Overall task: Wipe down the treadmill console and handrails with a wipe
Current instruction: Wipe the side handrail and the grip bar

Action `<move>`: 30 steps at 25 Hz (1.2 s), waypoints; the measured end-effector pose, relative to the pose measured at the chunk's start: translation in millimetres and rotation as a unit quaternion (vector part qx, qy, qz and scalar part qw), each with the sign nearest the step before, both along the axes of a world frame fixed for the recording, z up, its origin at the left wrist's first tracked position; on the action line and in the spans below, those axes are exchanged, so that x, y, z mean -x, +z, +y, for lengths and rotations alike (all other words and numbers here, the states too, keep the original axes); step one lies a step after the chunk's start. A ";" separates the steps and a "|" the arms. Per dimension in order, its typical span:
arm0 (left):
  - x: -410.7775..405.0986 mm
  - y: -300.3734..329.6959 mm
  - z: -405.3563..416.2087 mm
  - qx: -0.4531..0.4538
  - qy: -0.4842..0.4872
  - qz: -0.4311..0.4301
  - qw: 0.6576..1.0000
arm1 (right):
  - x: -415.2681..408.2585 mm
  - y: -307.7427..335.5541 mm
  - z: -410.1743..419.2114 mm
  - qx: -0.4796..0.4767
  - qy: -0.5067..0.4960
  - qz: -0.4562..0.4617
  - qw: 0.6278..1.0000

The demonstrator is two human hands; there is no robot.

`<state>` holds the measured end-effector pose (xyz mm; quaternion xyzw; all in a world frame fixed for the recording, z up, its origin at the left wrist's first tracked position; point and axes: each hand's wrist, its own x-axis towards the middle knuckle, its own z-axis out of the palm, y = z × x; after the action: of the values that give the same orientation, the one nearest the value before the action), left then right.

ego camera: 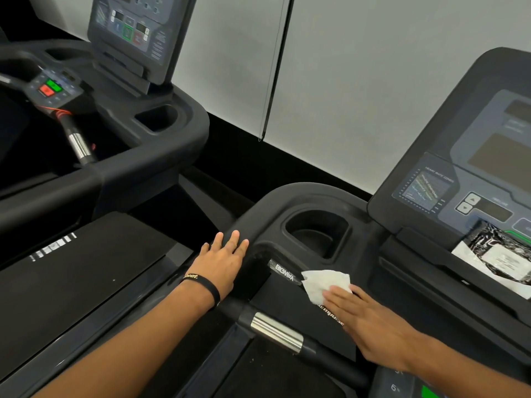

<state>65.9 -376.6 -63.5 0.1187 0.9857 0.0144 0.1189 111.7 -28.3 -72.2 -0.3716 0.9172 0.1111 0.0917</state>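
Note:
A white wipe (323, 282) lies flat on the dark panel below the cup holder (314, 232) of the near treadmill. My right hand (370, 326) presses on the wipe's lower edge with straight fingers. My left hand (222, 261), with a black wristband, rests flat on the left corner of the black handrail (258, 209). The console (471, 179) with its screen and arrow buttons rises at the right. A grip bar with a chrome sensor (277, 331) runs between my arms.
A pack of wipes (500, 258) leans on the console ledge at the right. A second treadmill (135, 41) stands to the left, with red and green buttons and its own chrome grip. A grey wall runs behind both machines.

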 end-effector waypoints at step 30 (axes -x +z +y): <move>-10.7 18.3 -33.3 -0.158 0.140 -0.050 0.976 | 53.1 -12.5 -281.5 0.681 -0.543 -0.350 0.346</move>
<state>76.6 -409.9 -45.2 -0.0042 0.9707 0.1919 0.1448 58.6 -309.8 -84.7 0.2677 0.5629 -0.7655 0.1598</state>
